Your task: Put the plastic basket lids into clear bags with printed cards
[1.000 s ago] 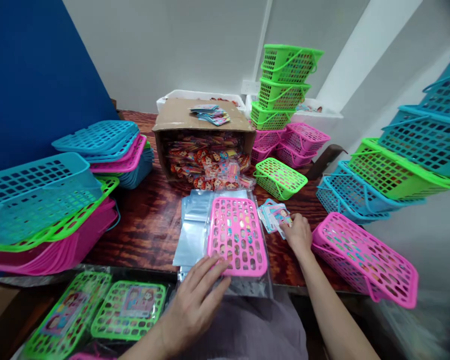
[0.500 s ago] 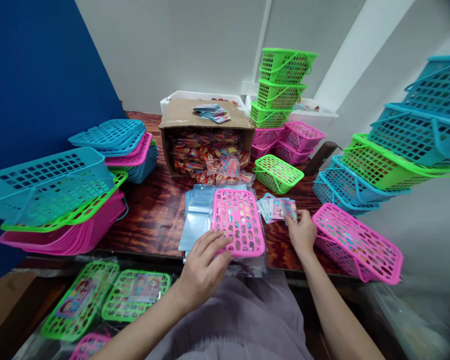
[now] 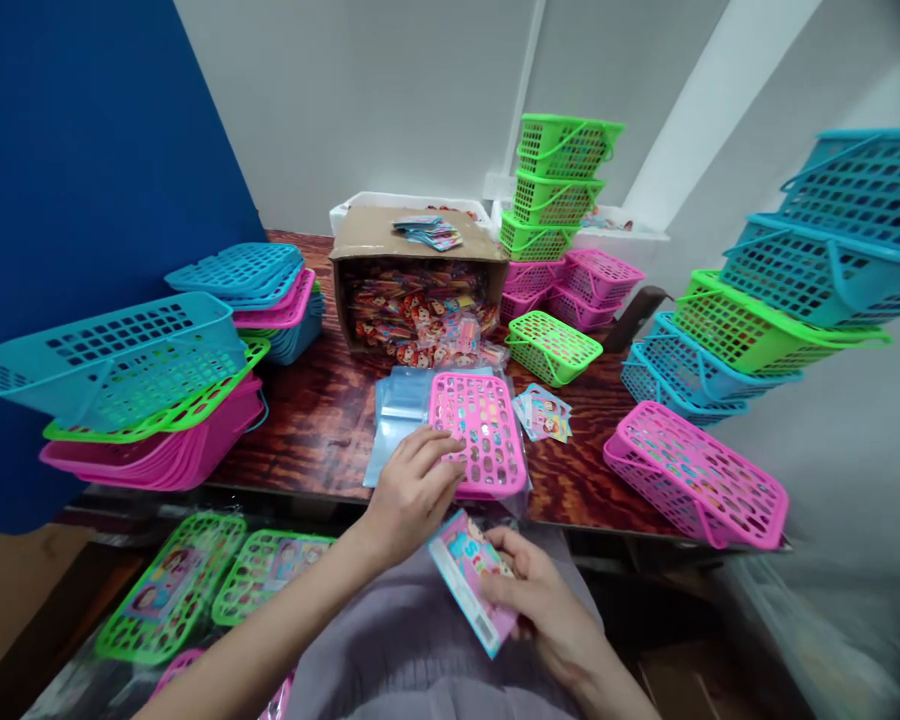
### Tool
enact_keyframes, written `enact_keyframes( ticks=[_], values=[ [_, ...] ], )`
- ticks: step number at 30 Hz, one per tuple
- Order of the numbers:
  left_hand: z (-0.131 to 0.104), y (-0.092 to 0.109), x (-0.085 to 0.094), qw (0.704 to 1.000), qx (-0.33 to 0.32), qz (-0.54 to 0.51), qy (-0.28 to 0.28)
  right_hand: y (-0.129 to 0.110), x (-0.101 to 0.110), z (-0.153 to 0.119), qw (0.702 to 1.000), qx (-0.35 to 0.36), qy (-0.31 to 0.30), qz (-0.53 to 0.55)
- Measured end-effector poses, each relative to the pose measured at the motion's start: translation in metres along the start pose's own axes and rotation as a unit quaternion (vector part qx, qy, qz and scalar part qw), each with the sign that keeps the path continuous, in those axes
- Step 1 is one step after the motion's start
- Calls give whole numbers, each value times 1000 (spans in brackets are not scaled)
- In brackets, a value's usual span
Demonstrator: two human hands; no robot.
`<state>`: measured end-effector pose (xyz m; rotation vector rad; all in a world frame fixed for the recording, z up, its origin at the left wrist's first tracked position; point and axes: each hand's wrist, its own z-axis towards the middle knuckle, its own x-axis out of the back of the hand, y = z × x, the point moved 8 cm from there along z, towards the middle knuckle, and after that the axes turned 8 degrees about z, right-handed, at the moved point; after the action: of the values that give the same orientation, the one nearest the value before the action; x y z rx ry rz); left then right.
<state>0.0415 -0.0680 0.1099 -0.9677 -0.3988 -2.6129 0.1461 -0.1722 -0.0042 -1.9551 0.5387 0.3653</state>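
R hand (image 3: 544, 600) grips printed card (image 3: 457, 570), nr side of centre pink basket (image 3: 493, 490). L hand (image 3: 414, 490) on basket's L edge, fingers unclosed. Rec.: light edge grip, card unbent, basket steady.

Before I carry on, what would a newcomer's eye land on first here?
Probably the bright baskets: a tower of green ones at the back, right of the cardboard box, and a stack of blue and green ones at the right. Then, front and centre, the printed card in the right hand, just below the pink lattice lid that the left hand touches.
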Motion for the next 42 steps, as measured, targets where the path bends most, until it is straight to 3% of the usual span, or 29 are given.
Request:
enact_keyframes(
  ticks=[4,7,16,19,22,24,27,29,33,37,42],
  values=[
    [2,3,6,1000,-14,11,1,-18,6,13,985,110,124,55],
    [-1,8,8,999,-31,28,12,-27,10,12,966,160,185,88],
    [-18,13,-1,999,-32,15,29,-38,-12,17,948,224,170,150],
    [-23,10,-3,999,-21,10,34,-35,-7,15,943,265,194,59],
    [-25,8,-5,1000,-12,6,29,-32,-5,6,917,313,213,-125],
    [-25,6,-4,1000,-4,2,30,-28,-13,-1,871,347,196,-287],
    [-27,5,-1,999,1,-2,38,-18,-33,-6,763,362,155,-513],
    [-27,4,0,999,1,-3,41,-15,-41,-1,708,326,147,-609],
    [-27,6,1,999,-8,5,43,-30,-44,16,645,222,176,-710],
    [-27,8,2,999,-14,1,41,-55,-47,33,619,194,182,-739],
    [-30,6,3,999,-7,1,48,-57,-44,39,642,230,184,-708]
  ],
)
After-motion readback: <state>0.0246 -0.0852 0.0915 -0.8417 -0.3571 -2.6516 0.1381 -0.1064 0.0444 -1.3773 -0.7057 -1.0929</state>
